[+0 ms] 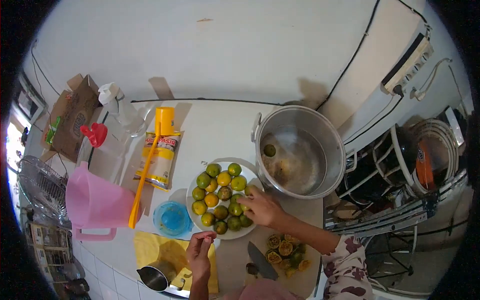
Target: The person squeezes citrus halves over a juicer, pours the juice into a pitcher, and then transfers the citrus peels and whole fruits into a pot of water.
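Head camera: right hand (262, 206) at citrus (234, 209), left hand (199, 254) near plate's edge (190, 197).

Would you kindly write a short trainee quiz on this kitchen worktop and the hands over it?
1. True or false: the left hand is inside the metal pot.
2. Multiple choice: what lies beside the cut fruit halves?
a) a spray bottle
b) a knife
c) a power strip
3. Fill in the blank: in the picture, the pink jug stands to the ____ of the metal pot.

Key: 1. False; the left hand is by the plate. 2. b. 3. left.
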Demonstrator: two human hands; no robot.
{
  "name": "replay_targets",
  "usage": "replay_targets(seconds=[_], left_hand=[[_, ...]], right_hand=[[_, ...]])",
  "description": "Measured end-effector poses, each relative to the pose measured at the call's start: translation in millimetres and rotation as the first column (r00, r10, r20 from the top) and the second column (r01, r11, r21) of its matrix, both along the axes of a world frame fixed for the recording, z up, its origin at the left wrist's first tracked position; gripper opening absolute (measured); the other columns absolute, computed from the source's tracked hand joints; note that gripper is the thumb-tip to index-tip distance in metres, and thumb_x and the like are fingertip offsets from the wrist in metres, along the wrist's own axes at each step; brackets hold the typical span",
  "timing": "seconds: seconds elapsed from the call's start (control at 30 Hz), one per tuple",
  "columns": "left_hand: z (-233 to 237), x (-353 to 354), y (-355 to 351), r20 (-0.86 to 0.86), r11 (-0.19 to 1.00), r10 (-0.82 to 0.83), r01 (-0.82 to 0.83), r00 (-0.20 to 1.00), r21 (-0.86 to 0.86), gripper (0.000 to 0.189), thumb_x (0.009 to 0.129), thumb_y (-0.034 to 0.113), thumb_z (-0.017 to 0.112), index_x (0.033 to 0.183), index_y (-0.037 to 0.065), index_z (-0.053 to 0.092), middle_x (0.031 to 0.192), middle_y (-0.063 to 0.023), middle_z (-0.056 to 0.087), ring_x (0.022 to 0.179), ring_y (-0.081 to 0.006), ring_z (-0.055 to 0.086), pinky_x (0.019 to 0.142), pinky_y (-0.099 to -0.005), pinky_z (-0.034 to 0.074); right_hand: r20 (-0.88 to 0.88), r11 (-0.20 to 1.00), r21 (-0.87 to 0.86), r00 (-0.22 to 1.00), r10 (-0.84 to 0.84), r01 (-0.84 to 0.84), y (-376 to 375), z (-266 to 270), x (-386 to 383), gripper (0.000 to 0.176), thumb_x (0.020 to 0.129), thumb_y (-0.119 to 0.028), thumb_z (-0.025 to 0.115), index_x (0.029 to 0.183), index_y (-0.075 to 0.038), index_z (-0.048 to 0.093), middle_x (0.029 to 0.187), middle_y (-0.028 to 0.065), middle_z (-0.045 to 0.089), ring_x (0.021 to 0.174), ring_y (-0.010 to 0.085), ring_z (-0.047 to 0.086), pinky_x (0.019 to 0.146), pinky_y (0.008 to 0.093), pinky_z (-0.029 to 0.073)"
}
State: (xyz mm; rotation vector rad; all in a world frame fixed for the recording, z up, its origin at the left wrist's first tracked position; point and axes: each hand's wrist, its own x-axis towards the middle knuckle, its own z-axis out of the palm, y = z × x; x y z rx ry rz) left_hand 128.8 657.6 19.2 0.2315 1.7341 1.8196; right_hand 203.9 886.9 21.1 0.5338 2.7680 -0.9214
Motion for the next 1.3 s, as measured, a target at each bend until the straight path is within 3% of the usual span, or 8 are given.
replay_targets(seconds=[0.2,0.27,0.33,0.4,0.67,1.0,1.1,1.3], left_hand=[[-16,-10,15,-0.293,0.962,-0.127,0.046,0.948,-0.269,0.015,0.091,0.01,0.059,0.103,0.002,0.062,0.098,-0.0102,0.065,0.095,-0.0209,0.06,0.086,-0.0329,0.048],[-17,-18,33,-0.671,0.901,-0.345,0.031,0.656,-0.432,0.018,0.087,0.007,0.06,0.105,0.003,0.062,0.102,-0.0141,0.064,0.098,-0.0293,0.061,0.088,-0.0365,0.048],[-21,-26,50,-0.657,0.902,-0.351,0.053,0.668,-0.428,0.019,0.087,0.006,0.059,0.106,0.003,0.062,0.107,-0.0153,0.062,0.102,-0.0325,0.059,0.09,-0.0381,0.046],[-26,-35,67,-0.643,0.904,-0.358,0.078,0.677,-0.421,0.02,0.086,0.005,0.059,0.106,0.003,0.062,0.112,-0.0166,0.061,0.106,-0.0357,0.057,0.092,-0.0398,0.045],[-62,-49,107,-0.781,0.834,-0.523,0.017,0.342,-0.551,0.039,0.087,0.008,0.054,0.126,0.005,0.054,0.131,-0.0161,0.051,0.119,-0.0353,0.049,0.098,-0.0422,0.043],[-61,-46,95,-0.711,0.802,-0.554,0.049,0.432,-0.595,0.033,0.085,0.008,0.056,0.118,0.003,0.057,0.123,-0.0152,0.055,0.109,-0.0346,0.054,0.092,-0.0414,0.046],[-54,-49,105,-0.723,0.809,-0.543,0.033,0.427,-0.587,0.034,0.084,0.007,0.057,0.118,0.003,0.057,0.122,-0.0145,0.055,0.108,-0.0343,0.055,0.09,-0.0413,0.047],[-57,-55,139,-0.838,0.881,-0.473,0.181,0.274,-0.438,0.037,0.08,0.005,0.059,0.117,0.002,0.057,0.123,-0.0139,0.056,0.109,-0.0331,0.055,0.091,-0.0404,0.047]], right_hand=[[-0.222,0.971,-0.191,0.958,-0.183,0.141,2,-23,-3,0.043,0.083,-0.009,0.065,0.124,-0.012,0.054,0.115,0.0153,0.047,0.11,0.0327,0.051,0.091,0.0423,0.046],[-0.222,0.982,-0.105,0.958,-0.179,0.159,3,-29,-4,0.044,0.081,-0.007,0.066,0.124,-0.01,0.054,0.114,0.016,0.047,0.11,0.0321,0.051,0.091,0.0437,0.046],[-0.205,0.988,0.05,0.97,-0.133,0.146,-1,-40,-7,0.045,0.079,-0.004,0.064,0.123,-0.003,0.052,0.114,0.018,0.047,0.106,0.0337,0.052,0.089,0.0456,0.046],[-0.175,0.87,0.47,0.982,-0.076,0.151,-6,-59,-7,0.043,0.081,-0.007,0.062,0.122,0.001,0.051,0.11,0.0203,0.049,0.103,0.0371,0.051,0.088,0.0469,0.046],[-0.208,0.915,0.317,0.959,-0.191,0.251,-7,-70,-5,0.044,0.084,-0.016,0.061,0.124,0.0,0.05,0.105,0.0211,0.053,0.101,0.0382,0.05,0.087,0.047,0.045],[-0.152,0.974,-0.029,0.962,-0.225,0.224,-2,-57,2,0.044,0.086,-0.02,0.061,0.126,-0.004,0.05,0.106,0.0209,0.056,0.109,0.0367,0.05,0.096,0.047,0.039],[-0.351,0.965,0.046,0.909,-0.226,0.258,-3,-58,0,0.043,0.086,-0.016,0.061,0.125,-0.003,0.05,0.111,0.0212,0.052,0.109,0.0378,0.05,0.095,0.0463,0.04],[-0.407,0.933,0.149,0.881,-0.243,0.327,-9,-49,-13,0.047,0.084,-0.011,0.062,0.126,0.002,0.046,0.117,0.0204,0.044,0.107,0.0377,0.05,0.09,0.0445,0.044]])
